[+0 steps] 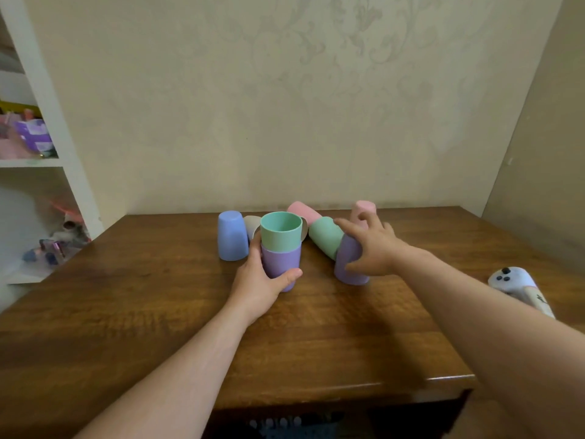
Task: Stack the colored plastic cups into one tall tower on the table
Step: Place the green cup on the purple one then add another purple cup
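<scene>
A shelf unit (47,147) stands at the far left beside the wooden table (158,312), where a blue cup (232,236) sits mouth-down at the left end of a loose cluster of plastic cups. Just right of it, a beige cup (251,226) is mostly hidden behind the start of the tower: a green cup (280,231) nested mouth-up in a purple cup (281,264), which the left hand (259,286) grips around its lower wall, thumb on the near side. Further right, a pink cup (304,212) and a second green cup (326,237) lie tipped on their sides, the green one leaning against an inverted purple cup (348,261). The right hand (372,248) is spread open over that inverted cup, fingers splayed and touching it or nearly so, not yet closed on it; whether the thumb has made contact cannot be told. Behind the fingers an upright pink cup (365,210) stands mouth-down at the far edge. The risk here looks plain: lifting the inverted purple cup would probably free the leaning green one to roll, and a wide-open reach could knock the pink cup behind. A white object (519,289) lies at the table's right edge.
</scene>
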{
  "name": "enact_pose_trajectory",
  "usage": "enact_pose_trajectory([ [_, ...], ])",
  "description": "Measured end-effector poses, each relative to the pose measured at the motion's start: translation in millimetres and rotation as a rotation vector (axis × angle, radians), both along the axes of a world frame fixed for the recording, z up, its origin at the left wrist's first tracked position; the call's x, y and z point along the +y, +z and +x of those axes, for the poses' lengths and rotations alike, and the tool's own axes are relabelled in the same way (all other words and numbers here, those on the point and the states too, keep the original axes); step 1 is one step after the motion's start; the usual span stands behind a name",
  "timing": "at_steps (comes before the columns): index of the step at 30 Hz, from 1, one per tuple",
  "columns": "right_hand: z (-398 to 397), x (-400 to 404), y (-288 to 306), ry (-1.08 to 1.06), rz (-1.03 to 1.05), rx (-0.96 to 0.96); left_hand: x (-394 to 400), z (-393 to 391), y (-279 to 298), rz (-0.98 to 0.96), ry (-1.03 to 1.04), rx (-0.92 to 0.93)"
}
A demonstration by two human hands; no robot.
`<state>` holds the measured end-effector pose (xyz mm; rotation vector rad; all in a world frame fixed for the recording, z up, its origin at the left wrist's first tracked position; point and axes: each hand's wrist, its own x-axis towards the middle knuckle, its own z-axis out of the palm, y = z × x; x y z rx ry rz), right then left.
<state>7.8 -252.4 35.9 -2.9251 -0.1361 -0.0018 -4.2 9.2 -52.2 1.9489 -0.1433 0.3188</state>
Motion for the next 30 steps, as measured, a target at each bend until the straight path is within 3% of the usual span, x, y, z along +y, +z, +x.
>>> enact_pose_trajectory([
  [8,0,-5,-13,0.021,0.144,-0.056,0,-1,1,-0.008,-0.008,-0.001],
  [14,-11,0,-20,0.0,0.474,-0.168,-3,-2,4,0.017,-0.028,0.003],
  [20,-16,4,-41,0.031,0.351,-0.094,-4,-4,4,0.018,-0.012,-0.024],
  [26,-17,15,-45,0.076,0.082,-0.015,-3,-3,2,-0.015,-0.041,-0.011],
  [30,-20,24,-46,0.054,0.077,-0.061,-3,-3,2,-0.041,-0.041,-0.008],
])
